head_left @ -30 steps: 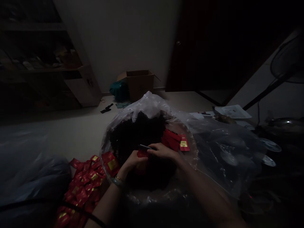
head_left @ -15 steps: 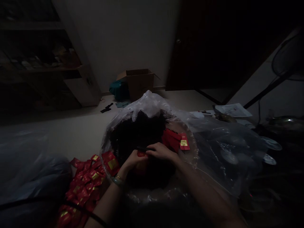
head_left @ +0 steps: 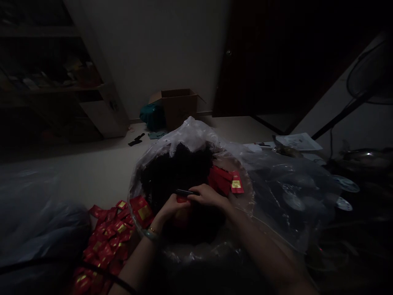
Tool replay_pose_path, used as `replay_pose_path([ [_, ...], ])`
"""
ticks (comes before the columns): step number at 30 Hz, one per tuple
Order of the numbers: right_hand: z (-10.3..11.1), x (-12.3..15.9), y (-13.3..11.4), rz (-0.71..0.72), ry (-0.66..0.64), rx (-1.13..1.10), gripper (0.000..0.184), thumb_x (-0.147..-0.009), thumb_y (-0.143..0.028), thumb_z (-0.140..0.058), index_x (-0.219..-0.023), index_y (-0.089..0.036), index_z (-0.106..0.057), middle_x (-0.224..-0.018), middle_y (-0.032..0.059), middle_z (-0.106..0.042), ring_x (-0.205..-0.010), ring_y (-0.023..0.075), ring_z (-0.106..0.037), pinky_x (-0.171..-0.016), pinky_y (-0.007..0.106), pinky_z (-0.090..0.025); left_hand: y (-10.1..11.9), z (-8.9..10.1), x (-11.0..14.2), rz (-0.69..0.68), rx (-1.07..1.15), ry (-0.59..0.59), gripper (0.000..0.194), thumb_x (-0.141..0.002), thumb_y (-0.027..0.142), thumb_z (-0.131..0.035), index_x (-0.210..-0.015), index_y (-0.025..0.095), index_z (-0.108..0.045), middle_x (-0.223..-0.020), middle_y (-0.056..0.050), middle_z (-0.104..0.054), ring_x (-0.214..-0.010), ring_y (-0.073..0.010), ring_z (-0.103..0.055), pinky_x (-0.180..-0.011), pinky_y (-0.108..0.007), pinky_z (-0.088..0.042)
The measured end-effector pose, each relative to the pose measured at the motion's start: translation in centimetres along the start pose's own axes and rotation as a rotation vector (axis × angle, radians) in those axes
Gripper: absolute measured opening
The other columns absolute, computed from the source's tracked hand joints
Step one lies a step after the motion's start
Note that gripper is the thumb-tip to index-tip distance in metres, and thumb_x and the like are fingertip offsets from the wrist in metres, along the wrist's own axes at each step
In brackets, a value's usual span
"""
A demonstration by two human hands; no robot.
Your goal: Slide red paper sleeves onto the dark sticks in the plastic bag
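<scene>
We see free floor (head_left: 101, 170) left of center; clear plastic bag (head_left: 285, 192) blocks right, cardboard box (head_left: 179, 108) blocks upper middle.

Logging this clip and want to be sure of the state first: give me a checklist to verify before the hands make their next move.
1. Left hand holding the red packet: ok.
2. Right hand holding the slim dark tool: ok, it points across above the packet.
3. Packet's mouth open: cannot tell, fingers and shadow hide it.
4. Clear plastic away from the fingers: ok, it is bunched beyond the dark heap.
5. Spare packets to the right within the round rim: ok.
6. Light good enough to judge details: not ok, the scene is very dim.
</scene>
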State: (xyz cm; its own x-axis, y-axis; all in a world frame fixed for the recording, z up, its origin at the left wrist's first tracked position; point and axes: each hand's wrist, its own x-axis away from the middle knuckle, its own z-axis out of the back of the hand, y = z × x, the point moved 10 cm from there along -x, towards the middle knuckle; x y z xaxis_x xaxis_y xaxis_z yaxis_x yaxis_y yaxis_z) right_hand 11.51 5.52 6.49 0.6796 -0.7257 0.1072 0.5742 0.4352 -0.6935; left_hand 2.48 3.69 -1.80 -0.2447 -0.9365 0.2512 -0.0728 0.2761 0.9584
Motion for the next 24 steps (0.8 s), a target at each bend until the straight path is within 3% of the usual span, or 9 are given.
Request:
replay_pose_path([
  [4, -0.1, 0.0, 0.9, -0.034, 0.029, -0.100, 0.030, -0.086, -0.039, -0.053, -0.100, -0.017, -0.068, -0.093, 0.0050, -0.070, -0.082, 0.0180, -0.062, -0.069, 0.026, -0.043, 0.1, 1.3, -0.2, -0.012, -0.009, 0.123, 0.041, -0.058, 0.041, -0.079, -0.081, 0.009, -0.068, -0.071, -0.005, -0.069, -0.063, -0.0163, -0.061, -0.060, -0.025, -0.046],
  [8, 0.3, 0.3, 3.8, -0.146, 0.086, -0.198, 0.038, -0.087, -0.047, -0.048, -0.106, -0.016, -0.062, -0.090, 0.0044, -0.068, -0.079, 0.0162, -0.061, -0.066, 0.025, -0.043, 1.8, 2.7, 0.2, -0.110, -0.008, 0.265, 0.039, -0.058, 0.040, -0.079, -0.083, 0.012, -0.068, -0.072, -0.002, -0.069, -0.063, -0.0145, -0.060, -0.060, -0.023, -0.046],
  [16, 0.3, 1.8, 7.0, -0.225, -0.096, 0.170, 0.051, -0.068, -0.056, -0.068, -0.101, -0.018, -0.063, -0.097, 0.0095, -0.069, -0.084, 0.0246, -0.062, -0.065, 0.028, -0.042, 1.6, 4.1, 0.5, -0.096, 0.075, 0.407, 0.050, -0.055, 0.060, -0.074, -0.066, 0.012, -0.065, -0.056, 0.000, -0.060, -0.050, -0.0106, -0.051, -0.050, -0.022, -0.038],
  [18, 0.3, 1.6, 6.7, -0.237, -0.103, 0.214, 0.050, -0.066, -0.058, -0.069, -0.096, -0.018, -0.065, -0.097, 0.0105, -0.068, -0.084, 0.0253, -0.062, -0.065, 0.028, -0.042, 1.4, 4.1, 0.5, -0.087, 0.106, 0.413, 0.052, -0.054, 0.063, -0.072, -0.061, 0.013, -0.062, -0.051, 0.002, -0.056, -0.046, -0.0089, -0.046, -0.048, -0.021, -0.035],
  [20, 0.7, 0.9, 5.4, -0.193, -0.004, 0.178, 0.044, -0.074, -0.056, -0.063, -0.093, -0.017, -0.066, -0.097, 0.0108, -0.068, -0.085, 0.0236, -0.062, -0.068, 0.029, -0.043, 1.4, 4.0, 0.4, -0.086, 0.111, 0.406, 0.053, -0.054, 0.065, -0.071, -0.058, 0.013, -0.059, -0.049, 0.004, -0.053, -0.045, -0.0078, -0.043, -0.047, -0.021, -0.033],
  [24, 0.5, -1.1, 2.2, -0.035, 0.214, -0.114, 0.031, -0.085, -0.043, -0.056, -0.097, -0.017, -0.066, -0.096, 0.0066, -0.069, -0.085, 0.0177, -0.062, -0.073, 0.027, -0.045, 1.7, 3.5, 0.2, -0.111, 0.046, 0.353, 0.055, -0.055, 0.067, -0.069, -0.054, 0.013, -0.058, -0.048, 0.004, -0.051, -0.046, -0.0073, -0.040, -0.048, -0.022, -0.031],
])
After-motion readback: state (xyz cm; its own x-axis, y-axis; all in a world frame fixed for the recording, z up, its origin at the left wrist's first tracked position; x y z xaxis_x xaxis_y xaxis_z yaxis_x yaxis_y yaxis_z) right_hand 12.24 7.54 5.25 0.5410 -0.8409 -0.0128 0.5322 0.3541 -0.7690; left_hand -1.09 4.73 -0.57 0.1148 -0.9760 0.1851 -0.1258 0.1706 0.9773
